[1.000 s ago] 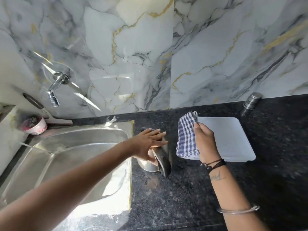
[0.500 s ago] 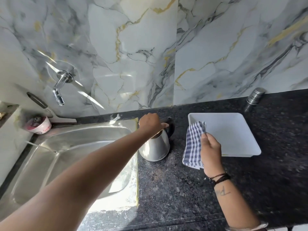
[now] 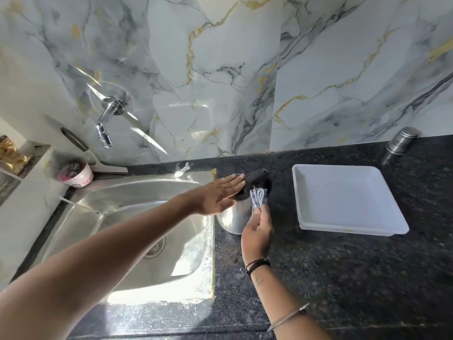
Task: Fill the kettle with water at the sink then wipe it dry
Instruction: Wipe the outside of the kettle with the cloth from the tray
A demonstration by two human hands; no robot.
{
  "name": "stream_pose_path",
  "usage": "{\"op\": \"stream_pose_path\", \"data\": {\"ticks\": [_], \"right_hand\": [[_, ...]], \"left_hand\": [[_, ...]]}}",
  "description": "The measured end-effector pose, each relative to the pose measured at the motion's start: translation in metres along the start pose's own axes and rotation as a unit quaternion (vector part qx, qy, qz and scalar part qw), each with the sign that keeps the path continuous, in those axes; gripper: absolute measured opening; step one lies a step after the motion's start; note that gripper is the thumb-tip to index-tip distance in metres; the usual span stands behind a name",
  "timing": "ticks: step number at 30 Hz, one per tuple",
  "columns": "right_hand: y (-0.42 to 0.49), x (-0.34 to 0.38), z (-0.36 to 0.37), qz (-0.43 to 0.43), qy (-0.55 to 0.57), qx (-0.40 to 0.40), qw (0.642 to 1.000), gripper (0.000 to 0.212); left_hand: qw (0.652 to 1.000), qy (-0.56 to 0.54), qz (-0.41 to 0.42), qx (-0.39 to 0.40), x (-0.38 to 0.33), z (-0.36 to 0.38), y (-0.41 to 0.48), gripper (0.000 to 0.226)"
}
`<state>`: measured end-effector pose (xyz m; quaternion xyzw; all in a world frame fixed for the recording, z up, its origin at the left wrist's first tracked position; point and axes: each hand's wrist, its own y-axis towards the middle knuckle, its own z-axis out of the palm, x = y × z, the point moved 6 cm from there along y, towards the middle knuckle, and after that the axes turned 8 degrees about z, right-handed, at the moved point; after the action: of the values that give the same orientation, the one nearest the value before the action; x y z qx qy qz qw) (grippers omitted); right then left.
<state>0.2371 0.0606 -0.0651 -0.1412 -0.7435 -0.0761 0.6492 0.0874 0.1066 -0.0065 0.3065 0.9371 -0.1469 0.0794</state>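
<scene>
The kettle stands upright on the dark desk, just beside the right rim of the sink, and both hands are right on it. The left hand lies flat and open across the black lid, fingers spread toward the wall, pinning the kettle down from above. The right hand comes in from the near side, closed around a bunched checked cloth and pressing it against the upper right of the kettle, by the black handle. So the kettle's long axis runs straight up, with the left hand on top and the right hand at its flank. My read: the wiping is underway, and the steel wall facing the sink looks like the side the cloth must still travel round to. The white tray sits well apart to the right.
</scene>
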Motion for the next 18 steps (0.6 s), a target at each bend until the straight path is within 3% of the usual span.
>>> {"op": "stream_pose_path", "data": {"ticks": [7, 9, 14, 16, 18], "right_hand": [[-0.009, -0.007, 0.025, -0.112, -0.116, -0.007, 0.987, 0.051], [-0.003, -0.020, 0.021, -0.085, -0.123, 0.006, 0.989, 0.055], [0.029, -0.063, 0.005, 0.139, -0.149, 0.085, 0.975, 0.048], [0.030, -0.053, 0.003, 0.129, -0.149, 0.069, 0.978, 0.048], [0.015, -0.025, 0.006, 0.042, -0.120, 0.038, 0.991, 0.054]], "left_hand": [[0.976, -0.210, -0.047, -0.023, 0.000, -0.013, -0.004, 0.063], [0.967, -0.244, -0.064, -0.025, 0.001, -0.012, -0.002, 0.063], [0.938, -0.327, -0.110, -0.038, 0.000, -0.004, -0.001, 0.085], [0.935, -0.337, -0.107, -0.036, -0.002, -0.005, -0.001, 0.095], [0.933, -0.340, -0.113, -0.025, -0.003, -0.008, -0.001, 0.101]]}}
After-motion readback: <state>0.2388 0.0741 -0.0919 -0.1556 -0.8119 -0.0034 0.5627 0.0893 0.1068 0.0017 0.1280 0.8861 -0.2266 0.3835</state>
